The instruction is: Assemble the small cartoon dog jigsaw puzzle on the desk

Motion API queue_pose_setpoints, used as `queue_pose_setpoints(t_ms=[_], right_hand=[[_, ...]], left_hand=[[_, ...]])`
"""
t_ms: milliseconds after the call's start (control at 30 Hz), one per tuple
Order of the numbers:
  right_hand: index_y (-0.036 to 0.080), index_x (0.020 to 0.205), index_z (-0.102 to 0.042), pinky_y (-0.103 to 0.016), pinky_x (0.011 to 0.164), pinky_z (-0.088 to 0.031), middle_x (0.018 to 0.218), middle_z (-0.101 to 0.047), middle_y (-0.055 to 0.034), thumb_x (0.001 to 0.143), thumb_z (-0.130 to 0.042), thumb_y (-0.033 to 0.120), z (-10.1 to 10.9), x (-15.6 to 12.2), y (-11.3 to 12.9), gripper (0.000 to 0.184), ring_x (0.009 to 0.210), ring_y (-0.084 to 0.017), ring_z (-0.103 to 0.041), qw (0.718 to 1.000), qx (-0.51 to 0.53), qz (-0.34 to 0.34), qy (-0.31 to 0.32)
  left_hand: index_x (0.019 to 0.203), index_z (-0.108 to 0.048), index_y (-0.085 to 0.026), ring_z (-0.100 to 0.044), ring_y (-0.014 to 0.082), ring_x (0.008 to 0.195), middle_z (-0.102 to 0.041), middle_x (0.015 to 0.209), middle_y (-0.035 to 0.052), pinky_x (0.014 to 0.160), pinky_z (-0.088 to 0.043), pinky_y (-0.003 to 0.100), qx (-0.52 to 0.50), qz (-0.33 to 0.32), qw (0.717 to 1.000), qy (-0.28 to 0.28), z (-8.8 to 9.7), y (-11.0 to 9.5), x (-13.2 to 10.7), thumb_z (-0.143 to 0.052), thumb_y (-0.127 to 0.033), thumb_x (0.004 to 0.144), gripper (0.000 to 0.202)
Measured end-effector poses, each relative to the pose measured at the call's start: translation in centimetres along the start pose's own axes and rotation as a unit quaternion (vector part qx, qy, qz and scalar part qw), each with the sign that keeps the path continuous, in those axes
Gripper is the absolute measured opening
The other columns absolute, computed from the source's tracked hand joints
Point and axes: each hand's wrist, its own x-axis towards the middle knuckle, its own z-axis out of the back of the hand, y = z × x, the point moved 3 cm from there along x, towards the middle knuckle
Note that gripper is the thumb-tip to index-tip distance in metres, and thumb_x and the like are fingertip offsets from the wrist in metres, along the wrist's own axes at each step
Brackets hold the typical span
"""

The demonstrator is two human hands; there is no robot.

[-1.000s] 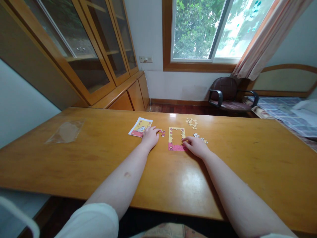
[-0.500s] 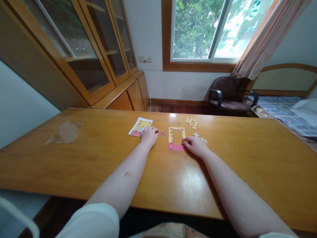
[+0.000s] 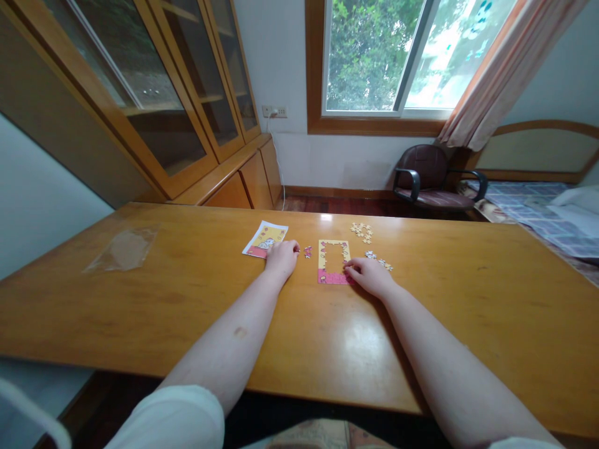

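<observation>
A partly built jigsaw frame [image 3: 333, 262], yellow with a pink bottom band and an empty middle, lies on the wooden table [image 3: 187, 312]. My right hand [image 3: 369, 275] rests at its right edge, fingers curled and touching the frame. My left hand [image 3: 282, 258] lies fingers curled between a picture card [image 3: 262, 239] and a small clump of pink pieces [image 3: 307, 251]. Whether it pinches a piece I cannot make out. Loose pieces lie in a pile [image 3: 362, 231] behind the frame and in a smaller group [image 3: 380, 259] beyond my right hand.
A clear plastic bag [image 3: 124, 247] lies at the table's left. Glass-door cabinets [image 3: 187, 106] stand along the left wall. An armchair [image 3: 428, 178] and a bed [image 3: 543, 209] are behind the table under the window.
My left hand has drawn slightly back from the pink clump of pieces, which now lies free just right of its fingertips. My right hand has stayed at the frame's edge.
</observation>
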Motion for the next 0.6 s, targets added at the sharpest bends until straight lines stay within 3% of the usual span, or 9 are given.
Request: queue_pose_setpoints(t_ms=[367, 500, 600], right_hand=[[0.026, 0.102, -0.071, -0.027, 0.071, -0.044, 0.093, -0.073, -0.0024, 0.088, -0.049, 0.035, 0.14, -0.01, -0.04, 0.027, 0.084, -0.019, -0.064, 1.0, 0.006, -0.008, -0.029], [0.026, 0.101, -0.071, -0.027, 0.067, -0.043, 0.087, -0.073, -0.0032, 0.088, -0.05, 0.035, 0.12, 0.12, -0.13, 0.027, 0.077, -0.018, -0.063, 0.999, 0.002, -0.012, -0.039], [0.026, 0.1, -0.071, -0.026, 0.065, -0.042, 0.084, -0.072, -0.0031, 0.088, -0.05, 0.035, 0.15, 0.12, -0.06, 0.026, 0.075, -0.018, -0.063, 0.999, -0.001, -0.009, -0.045]], left_hand=[[0.103, -0.061, -0.023, -0.055, 0.0276, 0.108, -0.068, 0.106, 0.0071, 0.097, -0.038, 0.044, -0.013, 0.037, 0.998, 0.041, -0.51, 0.11, 0.32, -0.06, -0.02, 0.082, 0.022], [0.099, -0.06, -0.02, -0.059, 0.0203, 0.096, -0.066, 0.1, 0.0065, 0.088, -0.045, 0.034, -0.121, 0.009, 0.992, 0.028, -0.47, 0.15, 0.28, -0.056, -0.009, 0.08, 0.023], [0.093, -0.061, -0.018, -0.06, 0.0173, 0.088, -0.064, 0.092, 0.005, 0.084, -0.048, 0.031, -0.232, -0.012, 0.973, 0.003, -0.41, -0.42, -0.04, -0.058, -0.007, 0.076, 0.02]])
